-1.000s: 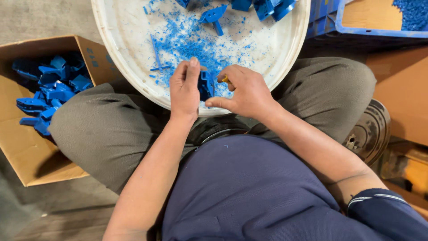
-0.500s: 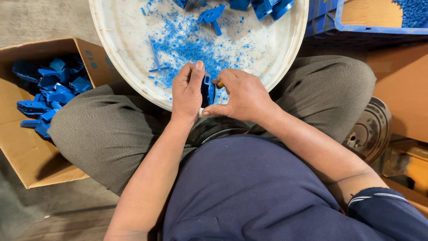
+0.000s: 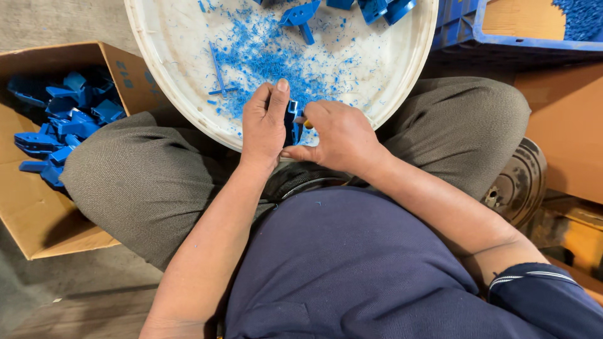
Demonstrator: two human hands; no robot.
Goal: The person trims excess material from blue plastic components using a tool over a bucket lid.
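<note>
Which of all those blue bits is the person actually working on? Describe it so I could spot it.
Find the big round white basin on the person's lap. At its near rim the left hand and right hand meet, pinching one small blue plastic part. Unlike the loose blue pieces at the far rim, it is held.

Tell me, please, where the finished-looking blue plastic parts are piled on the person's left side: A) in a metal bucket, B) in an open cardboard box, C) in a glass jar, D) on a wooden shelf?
B: the blue plastic parts lie heaped inside an open cardboard box beside the person's left knee, while both hands work another blue piece over the white tray.
</note>
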